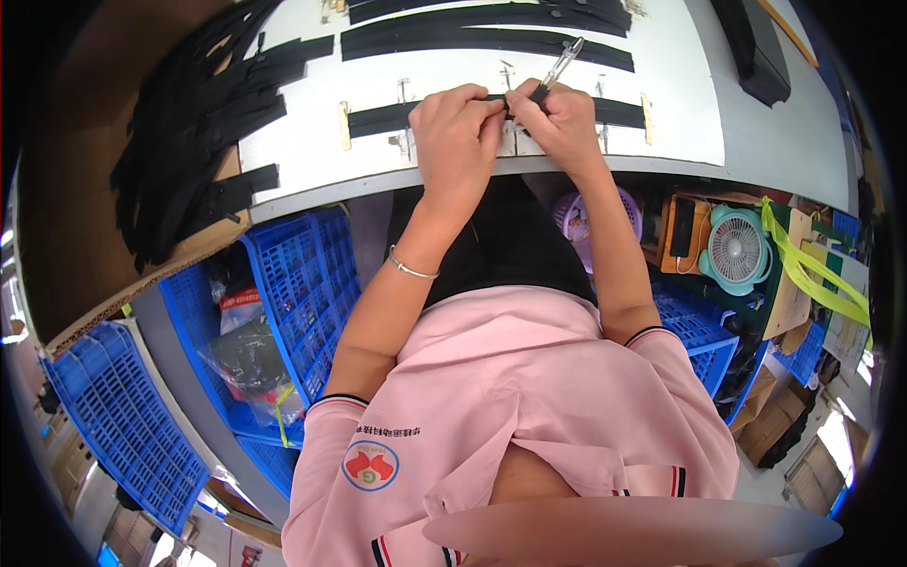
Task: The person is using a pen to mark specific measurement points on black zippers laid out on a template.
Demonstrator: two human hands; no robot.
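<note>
Head view: I see both hands meeting over a black strip (472, 115) that lies flat across the white table (680, 113), near its front edge. My left hand (457, 132) has its fingers curled almost shut, pinching the strip from above just left of the working spot. My right hand (564, 121) is closed in a writing grip around a pen (559, 66), whose clear barrel tilts up and away to the right while its tip, hidden behind the knuckles, appears to meet the strip between the two hands. To do this step well, I judge the left pinch should keep the strip flat and still, close beside the tip, and the right hand should press lightly so the strip does not slide or buckle. More black strips (482, 38) lie farther back on the table, a loose heap (189, 132) rests on cardboard at left, and blue crates (302, 274) stand below the table edge.
</note>
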